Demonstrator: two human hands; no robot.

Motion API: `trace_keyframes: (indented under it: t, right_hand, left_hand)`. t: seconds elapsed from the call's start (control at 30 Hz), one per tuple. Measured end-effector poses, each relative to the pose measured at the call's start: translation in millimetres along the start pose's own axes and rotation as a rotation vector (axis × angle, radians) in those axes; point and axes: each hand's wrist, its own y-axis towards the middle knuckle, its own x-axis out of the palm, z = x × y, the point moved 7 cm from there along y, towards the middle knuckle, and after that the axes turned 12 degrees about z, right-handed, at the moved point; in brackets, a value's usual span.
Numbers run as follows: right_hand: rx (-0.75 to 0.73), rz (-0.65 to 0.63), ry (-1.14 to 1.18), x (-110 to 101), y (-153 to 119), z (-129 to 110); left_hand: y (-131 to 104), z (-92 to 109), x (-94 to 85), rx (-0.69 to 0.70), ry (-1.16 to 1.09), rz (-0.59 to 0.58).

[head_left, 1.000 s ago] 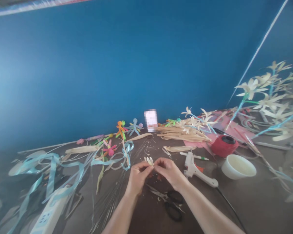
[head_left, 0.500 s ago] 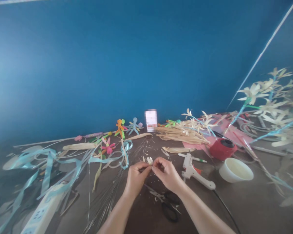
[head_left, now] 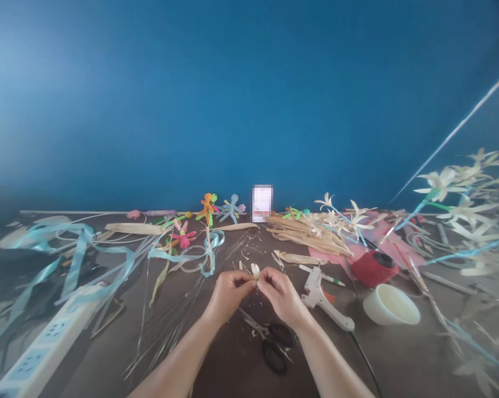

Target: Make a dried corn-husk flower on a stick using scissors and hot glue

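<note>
Between the fingertips of both hands, over the middle of the table, stands a small cream-white flower piece (head_left: pixel 255 270) of husk-like petals. My left hand (head_left: pixel 232 290) is closed in a pinch on its base from the left. From the right, my right hand (head_left: pixel 279 293) pinches the same spot, thumb and forefinger meeting the left fingertips. The lower end of the piece is hidden by the fingers. Below the hands lie black-handled scissors (head_left: pixel 276 345), partly open, among pale scraps. A white glue gun (head_left: pixel 326 301) rests just right of my right hand.
At the right are a white cup (head_left: pixel 393 305), a red round object (head_left: pixel 374 269) and pale flowers (head_left: pixel 442 182) on blue stems. Dried husks (head_left: pixel 311 235) lie behind. Thin wires (head_left: pixel 170 326), blue ribbon (head_left: pixel 83 243) and a power strip (head_left: pixel 46 345) are on the left.
The camera view has tilted, so the table edge looks more level. Both hands keep their pinch on the flower piece, whose petals now look narrower and more upright.
</note>
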Motion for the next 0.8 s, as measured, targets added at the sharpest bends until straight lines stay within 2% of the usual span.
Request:
trace_keyframes:
  t: [0.27,0.4,0.57,0.8]
  right_hand:
    - [-0.087,-0.041,-0.129,0.7,-4.7,-7.6]
    - [-0.162,-0.004,-0.249,-1.6,-5.6,-12.1]
    - [-0.228,0.124,-0.319,-19.5,-0.9,-15.6]
    - [-0.408,0.081,-0.416,-8.9,-4.5,-29.0]
  left_hand:
    - [-0.6,-14.0,6.4,-0.163,-0.135,-0.074]
    - [-0.6,-17.7,7.5,-0.232,-0.212,-0.087]
    - [-3.6,-23.1,9.1,-0.374,-0.292,-0.106]
    - [-2.8,-22.2,8.4,-0.372,-0.351,-0.104]
